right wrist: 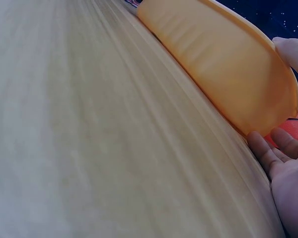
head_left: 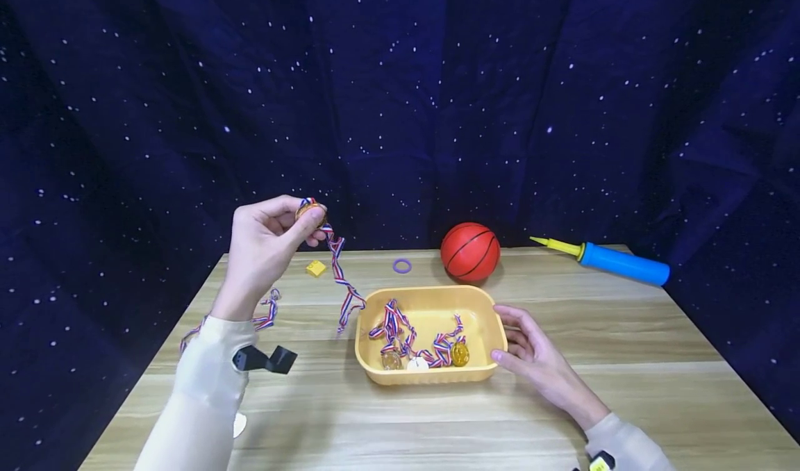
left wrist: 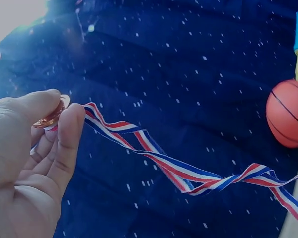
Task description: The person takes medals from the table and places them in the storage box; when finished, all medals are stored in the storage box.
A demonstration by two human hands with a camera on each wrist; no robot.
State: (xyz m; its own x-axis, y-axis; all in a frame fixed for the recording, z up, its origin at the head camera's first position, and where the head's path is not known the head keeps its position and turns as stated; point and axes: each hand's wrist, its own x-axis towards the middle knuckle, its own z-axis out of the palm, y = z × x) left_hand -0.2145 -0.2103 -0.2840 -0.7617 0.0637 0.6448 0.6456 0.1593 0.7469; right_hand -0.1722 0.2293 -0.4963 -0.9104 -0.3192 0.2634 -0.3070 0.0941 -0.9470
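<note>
A person's left hand (head_left: 262,245), raised above the far left part of a wooden bench (head_left: 625,387), pinches a gold medal (head_left: 310,210) between thumb and fingertips, its red, white and blue ribbon (head_left: 340,276) trailing down in loose twists toward the left rim of a yellow plastic tub (head_left: 431,377). In the left wrist view the medal (left wrist: 53,114) sits edge-on between thumb and forefinger, and the ribbon (left wrist: 179,168) streams off to the right against the dark cloth. The right hand (head_left: 531,353) rests on the bench at the tub's right end, fingers relaxed and nearly straight, the fingertips touching the tub's outer wall; the right wrist view shows those fingers (right wrist: 268,148) against the tub (right wrist: 223,69) low on its side. Inside the tub lie more medals (head_left: 459,353) with their striped ribbons tangled together. A second striped ribbon (head_left: 269,315) lies on the bench just beyond the left wrist. At the far edge stand an orange basketball (head_left: 470,251), a small purple ring (head_left: 402,266) and a small yellow block (head_left: 315,268), with a blue and yellow hand pump (head_left: 615,261) lying to the far right. A star-speckled dark blue cloth (head_left: 400,96) hangs behind it all.
</note>
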